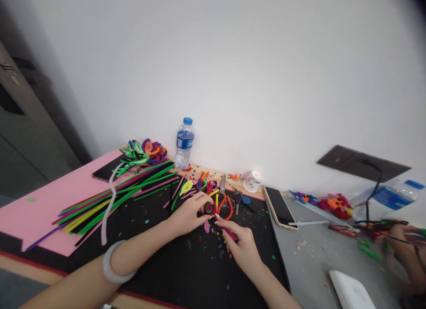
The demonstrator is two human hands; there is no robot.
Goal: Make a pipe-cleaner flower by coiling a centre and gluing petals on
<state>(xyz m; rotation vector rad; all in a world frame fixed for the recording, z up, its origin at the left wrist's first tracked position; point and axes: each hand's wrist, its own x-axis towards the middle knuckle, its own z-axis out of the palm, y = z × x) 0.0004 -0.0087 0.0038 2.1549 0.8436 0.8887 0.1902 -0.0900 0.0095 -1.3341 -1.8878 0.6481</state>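
My left hand [191, 213], with a pale bangle [108, 264] on its forearm, pinches a small round coil of pipe cleaner [209, 208], dark red outside and green within. Just below and right of the coil, my right hand [242, 247] has its fingers closed on a dark pink pipe cleaner [230, 233], partly hidden in the palm. The fingertips of both hands nearly meet at the coil's lower edge. Behind them lie scissors [226, 208] with orange handles, blades toward the wall. Short bent pipe cleaner pieces [187, 187] are near the left fingers.
Long pipe cleaners [109, 202] spread across a pink sheet [36, 213] and black mat [179, 273]. Beyond stand a water bottle [185, 145] and a white cup [252, 181]. A phone [281, 207] lies right. Another person's hand [404, 240] is at far right.
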